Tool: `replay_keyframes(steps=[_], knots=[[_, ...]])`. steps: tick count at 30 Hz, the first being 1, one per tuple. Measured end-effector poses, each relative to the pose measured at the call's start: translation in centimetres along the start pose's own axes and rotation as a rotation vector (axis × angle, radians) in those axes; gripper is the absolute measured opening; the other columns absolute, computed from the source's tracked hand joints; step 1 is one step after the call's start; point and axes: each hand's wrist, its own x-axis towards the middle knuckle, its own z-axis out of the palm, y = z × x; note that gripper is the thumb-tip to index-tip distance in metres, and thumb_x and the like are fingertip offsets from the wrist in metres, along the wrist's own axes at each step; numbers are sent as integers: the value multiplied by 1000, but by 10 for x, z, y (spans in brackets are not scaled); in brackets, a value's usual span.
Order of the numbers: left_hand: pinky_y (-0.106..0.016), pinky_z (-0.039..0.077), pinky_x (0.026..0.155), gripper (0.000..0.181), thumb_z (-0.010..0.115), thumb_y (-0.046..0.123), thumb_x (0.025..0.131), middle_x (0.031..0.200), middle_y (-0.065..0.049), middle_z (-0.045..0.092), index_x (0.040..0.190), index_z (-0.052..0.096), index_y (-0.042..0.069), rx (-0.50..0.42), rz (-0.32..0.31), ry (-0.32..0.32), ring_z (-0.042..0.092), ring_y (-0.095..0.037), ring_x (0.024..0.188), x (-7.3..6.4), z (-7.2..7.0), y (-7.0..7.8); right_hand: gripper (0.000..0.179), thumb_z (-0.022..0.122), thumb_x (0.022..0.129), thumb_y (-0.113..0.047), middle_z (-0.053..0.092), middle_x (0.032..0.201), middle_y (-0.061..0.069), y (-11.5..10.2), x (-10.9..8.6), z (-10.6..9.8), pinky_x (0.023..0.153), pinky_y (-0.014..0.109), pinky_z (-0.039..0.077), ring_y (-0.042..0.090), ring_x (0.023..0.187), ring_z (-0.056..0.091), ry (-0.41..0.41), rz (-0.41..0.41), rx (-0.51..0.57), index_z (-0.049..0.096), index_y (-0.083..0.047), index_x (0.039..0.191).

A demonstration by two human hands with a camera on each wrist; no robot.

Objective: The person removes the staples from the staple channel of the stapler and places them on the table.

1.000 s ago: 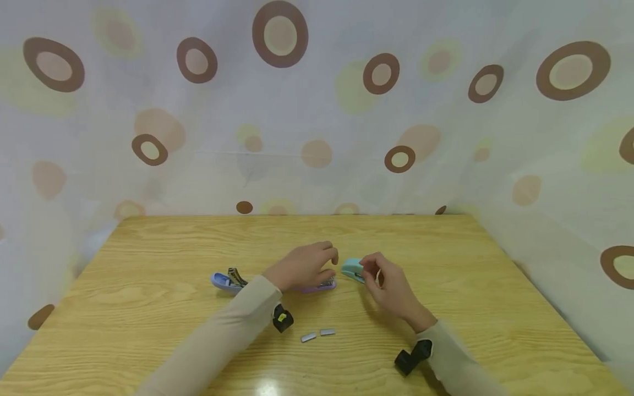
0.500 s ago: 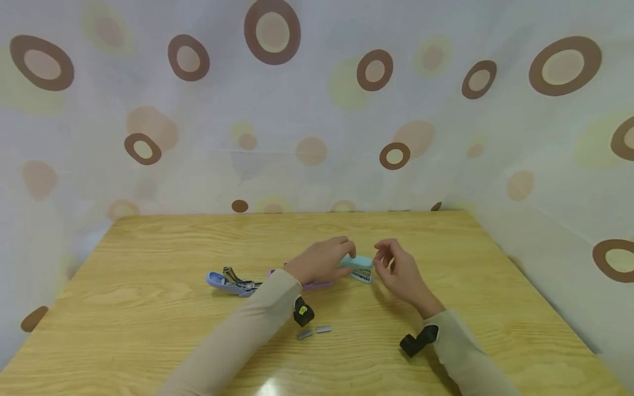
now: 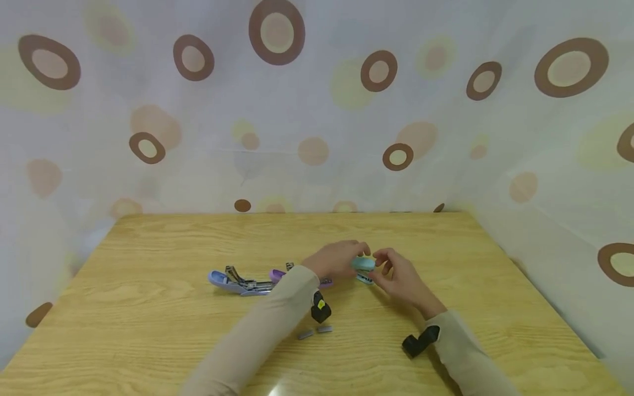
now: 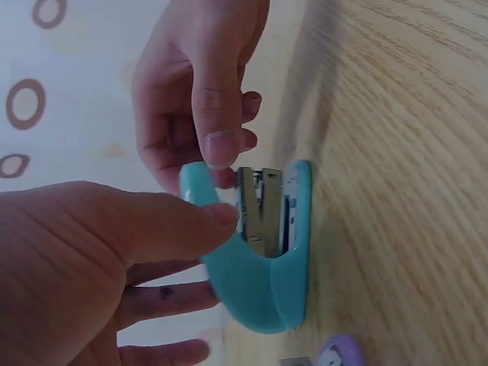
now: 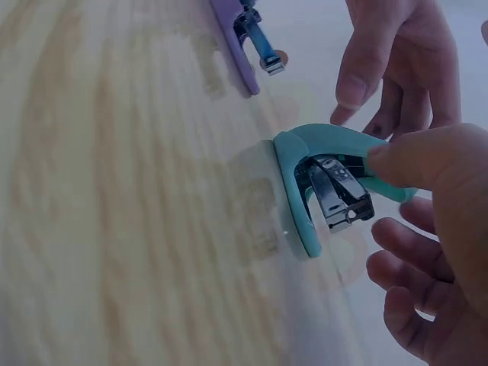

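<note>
A teal stapler stands on the wooden table with its cover raised from the base. Its metal magazine shows between the two in the right wrist view. My right hand pinches the front end of the cover, thumb on one side and index finger behind. My left hand reaches in from the other side with thumb and fingers spread apart. In the right wrist view its thumb lies just off the cover; in the left wrist view that thumb overlaps the stapler.
Left of the hands lies a light blue stapler, opened wide. A purple stapler, also opened, is partly hidden by the left sleeve. Two staple strips lie nearer the front. A patterned curtain rises behind the table.
My left hand has moved right, from over the purple stapler to the teal one. The teal stapler has shifted slightly right and turned, and my right hand has closed in on its cover.
</note>
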Motion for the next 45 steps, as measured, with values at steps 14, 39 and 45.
replay_keyframes(steps=[14,39,45], knots=[[-24,49,85,25,59,17,96,112,-1,64,121,53,18,44,-8,62,61,-13,96,8,14,9,16,71,83,-4,65,84,4,4,-3,8,57,22,46,5,65,52,-27,75,-18,65,-1,97],[-26,48,65,62,55,3,96,131,-14,54,147,36,33,137,-15,9,63,-19,86,6,23,19,27,67,88,-2,55,78,-1,12,-8,3,56,23,45,7,62,50,-96,47,68,52,-10,109],[-30,52,71,61,56,5,96,129,-14,54,147,36,32,136,-17,25,61,-24,102,4,21,20,29,67,88,-1,58,85,1,12,-8,3,58,25,47,7,64,54,-90,30,57,52,-11,111]])
